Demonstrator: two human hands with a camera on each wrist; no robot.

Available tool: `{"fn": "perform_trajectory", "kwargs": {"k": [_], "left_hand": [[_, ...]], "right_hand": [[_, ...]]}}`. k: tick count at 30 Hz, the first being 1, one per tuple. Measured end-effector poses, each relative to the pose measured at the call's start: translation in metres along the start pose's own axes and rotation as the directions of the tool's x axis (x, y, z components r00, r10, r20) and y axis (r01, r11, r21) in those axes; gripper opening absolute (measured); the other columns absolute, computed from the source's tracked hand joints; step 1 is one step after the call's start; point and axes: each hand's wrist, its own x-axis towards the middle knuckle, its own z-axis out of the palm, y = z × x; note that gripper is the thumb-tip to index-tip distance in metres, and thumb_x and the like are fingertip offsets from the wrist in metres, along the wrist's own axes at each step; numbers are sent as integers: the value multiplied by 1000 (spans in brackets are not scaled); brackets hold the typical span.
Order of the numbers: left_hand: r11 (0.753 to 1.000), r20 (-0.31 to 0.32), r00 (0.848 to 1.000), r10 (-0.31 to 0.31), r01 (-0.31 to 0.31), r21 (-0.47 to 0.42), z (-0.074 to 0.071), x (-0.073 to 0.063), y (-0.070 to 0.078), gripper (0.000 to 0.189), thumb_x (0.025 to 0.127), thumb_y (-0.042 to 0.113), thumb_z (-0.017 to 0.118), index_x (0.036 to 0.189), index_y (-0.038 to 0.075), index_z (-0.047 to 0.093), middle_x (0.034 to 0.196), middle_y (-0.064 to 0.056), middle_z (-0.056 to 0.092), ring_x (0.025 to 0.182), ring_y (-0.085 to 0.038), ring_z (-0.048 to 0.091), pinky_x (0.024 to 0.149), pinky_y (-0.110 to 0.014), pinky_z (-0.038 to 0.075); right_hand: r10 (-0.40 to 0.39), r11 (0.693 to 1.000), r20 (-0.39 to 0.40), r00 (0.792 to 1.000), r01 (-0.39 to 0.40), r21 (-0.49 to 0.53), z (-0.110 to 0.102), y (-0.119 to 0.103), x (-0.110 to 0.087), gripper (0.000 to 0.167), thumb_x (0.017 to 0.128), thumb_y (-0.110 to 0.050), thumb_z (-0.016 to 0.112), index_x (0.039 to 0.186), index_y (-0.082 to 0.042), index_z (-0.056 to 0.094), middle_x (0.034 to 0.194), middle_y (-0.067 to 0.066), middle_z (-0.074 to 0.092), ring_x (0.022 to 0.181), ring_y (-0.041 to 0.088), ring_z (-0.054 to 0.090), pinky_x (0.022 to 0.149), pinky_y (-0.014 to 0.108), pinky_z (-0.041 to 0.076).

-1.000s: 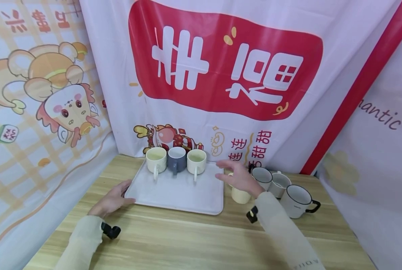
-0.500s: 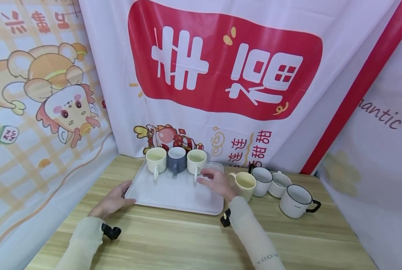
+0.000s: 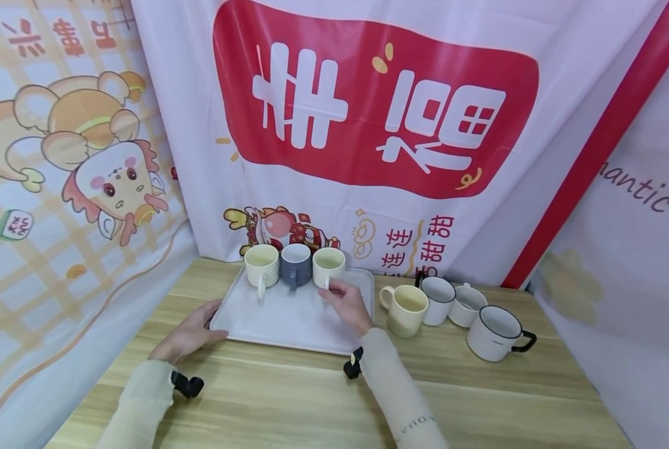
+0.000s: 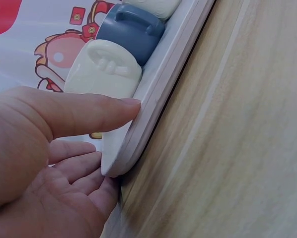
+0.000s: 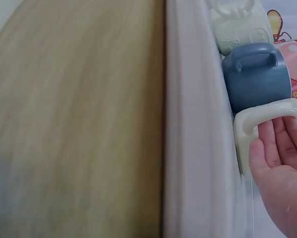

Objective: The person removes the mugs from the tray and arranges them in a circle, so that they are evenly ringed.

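Three mugs stand in a row on the back of a white tray [image 3: 283, 321]: a cream mug [image 3: 262, 267], a grey-blue mug [image 3: 297, 267] and another cream mug [image 3: 328, 260] on the right. My left hand [image 3: 191, 335] holds the tray's front left corner; in the left wrist view its thumb [image 4: 84, 113] lies at the rim while the fingers reach round the side. At the right cream mug's handle [image 5: 270, 113], my right hand [image 5: 285, 173] has its fingers hooked behind and its thumb beside it. The mug's base seems to be on the tray.
Right of the tray stands a pale yellow mug [image 3: 406, 312]. Beyond it are a black-rimmed white mug [image 3: 436, 302], a smaller white mug [image 3: 466, 307] and a larger black-rimmed mug [image 3: 491, 337]. A printed cloth [image 3: 323, 212] hangs directly behind the wooden table [image 3: 289, 399].
My right hand has moved left from beside the tray, over its right side, to the right cream mug's handle. The left hand has kept its place at the corner.
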Motion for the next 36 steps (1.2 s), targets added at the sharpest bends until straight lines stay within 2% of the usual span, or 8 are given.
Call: {"fn": "perform_trajectory", "kwargs": {"k": [2, 5, 9, 16, 21, 28, 36], "left_hand": [[1000, 0, 1000, -3, 3, 0, 0, 0, 0, 93, 97, 7, 73, 165, -8, 11, 174, -32, 9, 162, -52, 10, 132, -65, 17], [1000, 0, 1000, -13, 13, 1, 0, -1, 1, 94, 97, 8, 73, 166, -8, 11, 174, -32, 9, 162, -51, 10, 132, -65, 17], [1000, 3, 1000, -20, 20, 1, 1, -1, 2, 95, 97, 8, 73, 166, -8, 10, 174, -32, 9, 162, -51, 10, 132, -65, 18], [1000, 7, 1000, -8, 8, -6, 0, -2, 2, 94, 98, 8, 72, 166, -8, 9, 174, -32, 7, 162, -52, 8, 132, -66, 16], [1000, 3, 1000, -2, 2, -3, -1, -2, 3, 93, 97, 8, 72, 166, -8, 11, 174, -32, 8, 162, -52, 9, 132, -66, 16], [1000, 8, 1000, 0, 0, 5, -2, -2, 3, 93, 98, 7, 72, 165, -10, 10, 173, -34, 8, 161, -53, 8, 132, -67, 15], [1000, 6, 1000, 13, -13, -2, -1, -3, 3, 93, 97, 7, 73, 165, -11, 11, 173, -35, 10, 160, -54, 10, 131, -68, 17]], "right_hand": [[41, 999, -38, 998, -41, 3, 2, -1, 1, 33, 97, -37, 77, 110, -7, 79, 101, 4, 77, 93, 14, 67, 81, 28, 57], [99, 995, -88, 991, -98, 17, 5, -2, 1, 39, 96, -44, 76, 92, -5, 77, 79, -5, 68, 76, 11, 57, 67, 22, 48], [107, 994, -108, 988, -103, 43, 4, -4, -4, 48, 99, -39, 74, 77, 3, 68, 62, -7, 53, 63, 11, 50, 57, 21, 41], [161, 986, -47, 986, -158, 59, -14, -14, -18, 41, 103, -31, 63, 79, 1, 65, 71, 1, 57, 69, 13, 49, 63, 24, 41], [140, 982, 28, 990, -143, 123, -32, -17, -27, 41, 105, -22, 57, 68, -4, 55, 65, 3, 53, 63, 15, 46, 63, 25, 39], [126, 979, 117, 985, -143, 147, -54, -18, -48, 42, 107, -13, 52, 66, -8, 49, 65, 0, 47, 65, 16, 45, 68, 26, 37], [112, 972, 140, 984, -138, 192, -82, -21, -78, 39, 105, -5, 53, 67, -7, 49, 66, 1, 47, 67, 14, 46, 64, 22, 37]]}}
